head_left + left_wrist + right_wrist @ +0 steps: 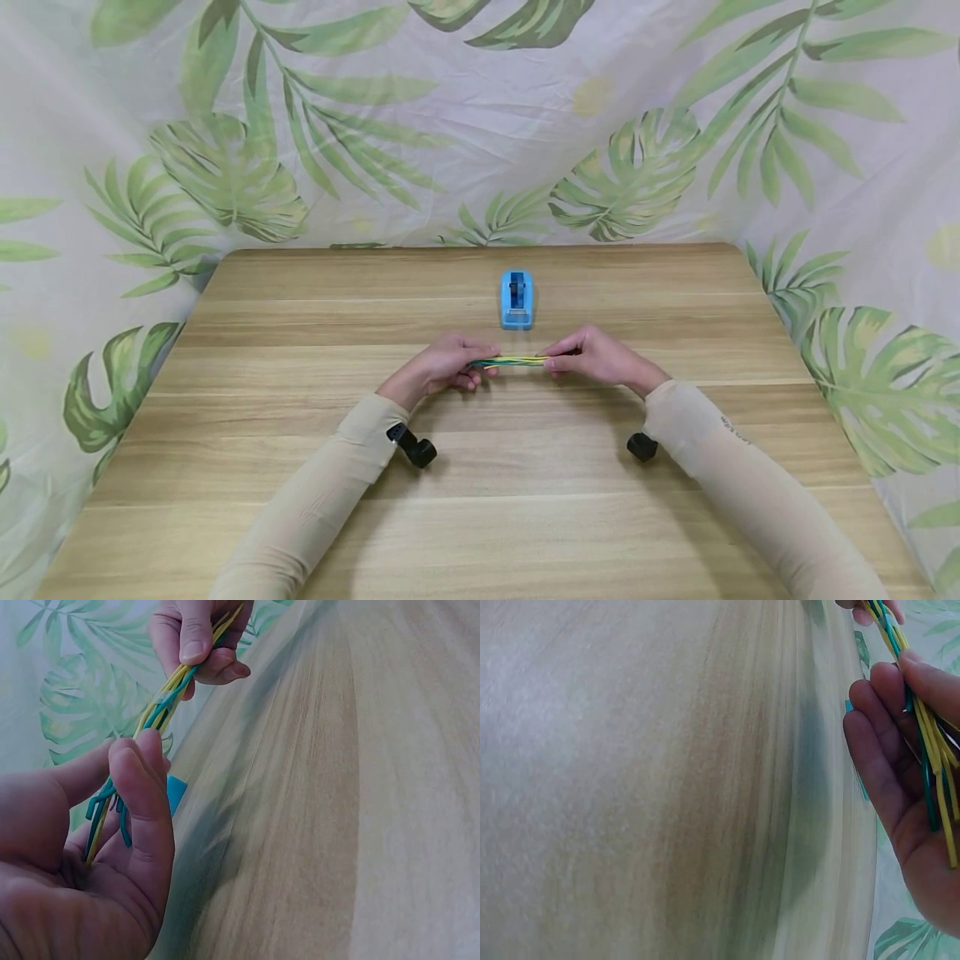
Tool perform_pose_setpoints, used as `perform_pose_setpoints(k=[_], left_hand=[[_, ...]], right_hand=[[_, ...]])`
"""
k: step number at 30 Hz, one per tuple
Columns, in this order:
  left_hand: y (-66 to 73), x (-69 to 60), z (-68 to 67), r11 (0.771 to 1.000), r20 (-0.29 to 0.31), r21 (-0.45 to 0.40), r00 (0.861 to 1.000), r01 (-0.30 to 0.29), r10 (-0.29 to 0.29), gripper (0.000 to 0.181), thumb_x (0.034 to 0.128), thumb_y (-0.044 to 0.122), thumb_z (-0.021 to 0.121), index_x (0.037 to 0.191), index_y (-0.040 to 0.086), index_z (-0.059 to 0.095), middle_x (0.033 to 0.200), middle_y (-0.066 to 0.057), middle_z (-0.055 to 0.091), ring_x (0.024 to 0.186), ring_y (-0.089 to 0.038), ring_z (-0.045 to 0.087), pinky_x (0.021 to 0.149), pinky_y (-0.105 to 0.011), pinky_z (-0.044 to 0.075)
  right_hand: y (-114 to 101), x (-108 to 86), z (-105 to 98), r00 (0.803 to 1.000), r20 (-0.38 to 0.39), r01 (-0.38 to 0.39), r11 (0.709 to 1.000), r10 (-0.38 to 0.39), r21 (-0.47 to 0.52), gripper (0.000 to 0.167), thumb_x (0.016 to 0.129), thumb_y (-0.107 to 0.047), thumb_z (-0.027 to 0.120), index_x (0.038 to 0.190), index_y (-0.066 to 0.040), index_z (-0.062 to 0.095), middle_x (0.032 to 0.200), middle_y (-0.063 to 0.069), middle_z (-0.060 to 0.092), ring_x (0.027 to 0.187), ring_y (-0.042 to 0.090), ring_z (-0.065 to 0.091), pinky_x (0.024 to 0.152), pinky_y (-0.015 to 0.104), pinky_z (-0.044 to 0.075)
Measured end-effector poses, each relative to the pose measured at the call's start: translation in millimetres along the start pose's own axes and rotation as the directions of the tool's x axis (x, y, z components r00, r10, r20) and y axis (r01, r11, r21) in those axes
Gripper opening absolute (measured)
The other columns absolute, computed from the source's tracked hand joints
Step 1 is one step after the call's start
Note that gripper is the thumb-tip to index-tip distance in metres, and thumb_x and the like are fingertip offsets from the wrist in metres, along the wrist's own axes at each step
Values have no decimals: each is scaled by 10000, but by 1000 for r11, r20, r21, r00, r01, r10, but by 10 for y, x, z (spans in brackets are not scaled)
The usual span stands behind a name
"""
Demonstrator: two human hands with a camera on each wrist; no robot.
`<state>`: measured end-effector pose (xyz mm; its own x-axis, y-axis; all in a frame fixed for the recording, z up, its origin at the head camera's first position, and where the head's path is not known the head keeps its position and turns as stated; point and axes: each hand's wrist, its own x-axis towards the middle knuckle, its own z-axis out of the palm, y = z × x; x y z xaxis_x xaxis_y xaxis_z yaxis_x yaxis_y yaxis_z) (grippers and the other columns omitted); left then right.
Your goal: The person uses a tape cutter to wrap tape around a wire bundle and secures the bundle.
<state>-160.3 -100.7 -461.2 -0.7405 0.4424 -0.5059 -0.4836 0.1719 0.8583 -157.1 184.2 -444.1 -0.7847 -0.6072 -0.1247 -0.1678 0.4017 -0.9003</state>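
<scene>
A bundle of thin yellow and green wires [517, 362] is stretched level between my two hands above the table. My left hand [447, 363] pinches its left end between thumb and fingers. In the left wrist view, short bent green ends [124, 825] hang below that pinch. At the other end, my right hand [596, 357] pinches the bundle between thumb and forefinger. Loose yellow and green wire ends [934, 765] fan over its palm in the right wrist view. Just beyond the hands stands a blue tape dispenser [517, 302], a faint clear strip showing at its near end.
The wood-grain table [480, 517] spreads under both arms. A white cloth with green leaf prints [495, 125] hangs behind the far edge and along the sides. Black wrist cameras [422, 452] are strapped to both sleeves.
</scene>
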Motion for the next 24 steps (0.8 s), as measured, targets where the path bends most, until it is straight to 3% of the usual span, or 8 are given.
perform_pose_setpoints(k=[8, 19, 24], left_hand=[[22, 8, 23, 999, -11, 22, 999, -47, 47, 222, 994, 123, 653, 1113, -58, 699, 814, -105, 719, 517, -54, 497, 473, -176, 442], [36, 1, 33, 993, -47, 61, 994, -101, 104, 187, 968, 70, 677, 1094, -60, 725, 827, -125, 727, 544, -64, 504, 487, -185, 438], [31, -8, 37, 986, -77, 103, 988, -129, 137, 163, 947, 95, 712, 1055, -21, 752, 850, -146, 734, 557, -83, 520, 496, -197, 446]], right_hand=[[-1, 14, 2, 1000, -21, 3, 999, -4, -48, 174, 939, -68, 715, 1092, -8, 772, 943, 118, 753, 797, 143, 644, 698, 251, 542], [-69, 28, -18, 1000, -13, -21, 991, 20, -132, 173, 940, -137, 731, 1073, -36, 776, 944, 57, 754, 802, 141, 629, 711, 284, 517], [-63, 45, -54, 997, 24, -64, 992, 67, -107, 197, 949, -183, 726, 1088, -48, 765, 946, 54, 749, 840, 168, 652, 764, 315, 522]])
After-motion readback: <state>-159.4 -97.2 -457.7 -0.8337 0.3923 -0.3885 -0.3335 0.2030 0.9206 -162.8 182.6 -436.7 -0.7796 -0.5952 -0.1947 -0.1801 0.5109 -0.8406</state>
